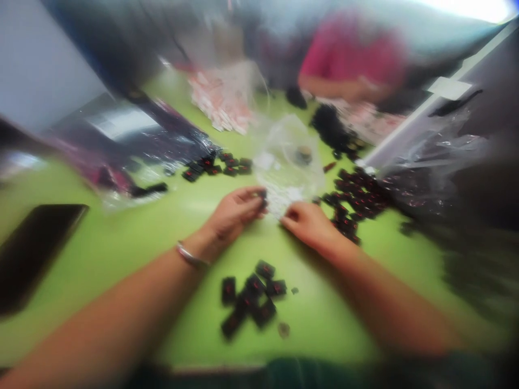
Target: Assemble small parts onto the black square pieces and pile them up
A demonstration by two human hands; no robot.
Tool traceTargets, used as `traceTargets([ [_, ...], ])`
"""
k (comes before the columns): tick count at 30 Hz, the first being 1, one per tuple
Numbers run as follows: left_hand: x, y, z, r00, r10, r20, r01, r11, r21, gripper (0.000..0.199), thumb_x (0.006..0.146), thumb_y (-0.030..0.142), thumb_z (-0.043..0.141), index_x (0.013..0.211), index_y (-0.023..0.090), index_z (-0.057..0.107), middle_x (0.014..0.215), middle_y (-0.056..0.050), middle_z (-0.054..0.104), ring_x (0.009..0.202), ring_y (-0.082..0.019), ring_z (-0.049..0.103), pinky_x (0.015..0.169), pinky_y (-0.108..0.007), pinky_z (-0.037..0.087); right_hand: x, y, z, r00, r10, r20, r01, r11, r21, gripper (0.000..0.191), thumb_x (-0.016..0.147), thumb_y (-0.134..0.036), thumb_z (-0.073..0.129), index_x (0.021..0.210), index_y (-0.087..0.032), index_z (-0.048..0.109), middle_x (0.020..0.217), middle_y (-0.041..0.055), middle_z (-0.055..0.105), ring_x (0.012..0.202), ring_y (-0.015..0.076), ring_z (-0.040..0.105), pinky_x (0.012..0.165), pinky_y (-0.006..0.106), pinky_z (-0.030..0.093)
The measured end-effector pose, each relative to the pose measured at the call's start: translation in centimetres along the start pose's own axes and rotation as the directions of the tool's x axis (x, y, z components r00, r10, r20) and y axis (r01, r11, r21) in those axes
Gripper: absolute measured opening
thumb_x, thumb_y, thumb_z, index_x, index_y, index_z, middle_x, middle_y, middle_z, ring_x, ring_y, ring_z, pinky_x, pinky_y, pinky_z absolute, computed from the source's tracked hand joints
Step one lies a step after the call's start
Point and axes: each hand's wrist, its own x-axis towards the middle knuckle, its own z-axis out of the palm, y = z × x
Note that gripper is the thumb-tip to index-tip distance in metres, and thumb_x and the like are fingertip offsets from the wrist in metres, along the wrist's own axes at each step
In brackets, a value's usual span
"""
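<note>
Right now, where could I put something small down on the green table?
Try the green table between the dark flat slab and the left forearm, or between the little round bit and the right forearm. It's crowded around the right hand: white bits, a clear bag beyond, a black heap beside. Black pieces fill the near middle.

overexposed glare top right, pale sheen on green tabletop (pixel 194 205), heavy smear toward edges, wide-angle stretch, co-worker's pink shirt (pixel 352 48) out of focus, center sharper
</note>
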Motion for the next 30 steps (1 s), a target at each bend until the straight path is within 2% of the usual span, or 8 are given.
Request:
traceTargets([
  [8, -0.4, -0.1, 0.5, 0.999, -0.026, 0.031, 0.025, 0.999, 0.021, 0.045, 0.066, 0.023, 0.079, 0.107, 0.012, 0.064, 0.081, -0.007, 0.069, 0.065, -0.013, 0.063, 0.06, -0.023, 0.047, -0.1, 0.1, 1.2, 0.995, -0.102, -0.004, 0.101, 0.987, -0.125, 0.013, 0.085, -0.023, 0.055, 0.077, -0.016, 0.062, 0.082, 0.0065, 0.063, 0.074, 0.0165, 0.052, 0.068, 0.028, 0.037],
  [12, -0.5, 0.0, 0.5, 0.999, -0.029, 0.036, 0.028, 0.999, 0.038, 0.045, 0.066, 0.024, 0.08, 0.106, 0.013, 0.064, 0.082, -0.008, 0.069, 0.065, -0.013, 0.063, 0.059, -0.022, 0.046, 0.1, 0.3, 1.0, 0.989, -0.149, -0.009, 0.146, 0.98, -0.132, 0.014, 0.082, -0.018, 0.052, 0.072, -0.016, 0.061, 0.075, 0.0062, 0.063, 0.068, 0.0158, 0.051, 0.064, 0.028, 0.036],
  [15, -0.5, -0.1, 0.5, 0.997, -0.031, 0.065, 0.027, 0.998, 0.055, 0.044, 0.066, 0.025, 0.079, 0.105, 0.014, 0.065, 0.084, -0.008, 0.07, 0.066, -0.012, 0.062, 0.058, -0.021, 0.044, 0.1, 0.2, 0.3, 0.981, -0.167, -0.1, 0.164, 0.986, -0.038, 0.014, 0.077, -0.013, 0.053, 0.065, -0.016, 0.059, 0.066, 0.0032, 0.061, 0.061, 0.0132, 0.049, 0.06, 0.026, 0.035],
  [20, -0.6, -0.4, 0.4, 0.985, -0.064, 0.161, 0.053, 0.996, 0.073, 0.042, 0.069, 0.027, 0.078, 0.108, 0.015, 0.065, 0.084, -0.007, 0.069, 0.067, -0.011, 0.061, 0.059, -0.022, 0.043, -0.5, -1.2, -0.9, 0.965, -0.118, -0.234, 0.184, 0.94, 0.287, 0.01, 0.076, -0.014, 0.054, 0.069, -0.016, 0.061, 0.063, -0.0003, 0.062, 0.058, 0.0109, 0.051, 0.059, 0.023, 0.04],
  [25, -0.7, -1.0, 0.5, 0.961, -0.077, 0.264, 0.054, 0.994, 0.092, 0.037, 0.073, 0.026, 0.074, 0.108, 0.016, 0.066, 0.085, -0.005, 0.067, 0.068, -0.011, 0.061, 0.061, -0.022, 0.044, -1.3, -2.6, -1.1, 0.975, -0.082, -0.208, 0.181, 0.838, 0.515, 0.009, 0.08, -0.019, 0.056, 0.076, -0.016, 0.063, 0.071, 0.0004, 0.066, 0.066, 0.0115, 0.057, 0.064, 0.024, 0.045],
  [30, -0.9, -1.2, 0.7, 0.964, -0.09, 0.251, 0.077, 0.995, 0.062, 0.037, 0.074, 0.024, 0.074, 0.11, 0.016, 0.066, 0.088, -0.006, 0.068, 0.069, -0.01, 0.061, 0.064, -0.022, 0.046, -1.3, -2.7, -0.7, 0.979, -0.086, -0.184, 0.178, 0.801, 0.572, 0.009, 0.081, -0.019, 0.056, 0.076, -0.016, 0.063, 0.073, 0.0007, 0.066, 0.069, 0.0122, 0.06, 0.068, 0.025, 0.048],
])
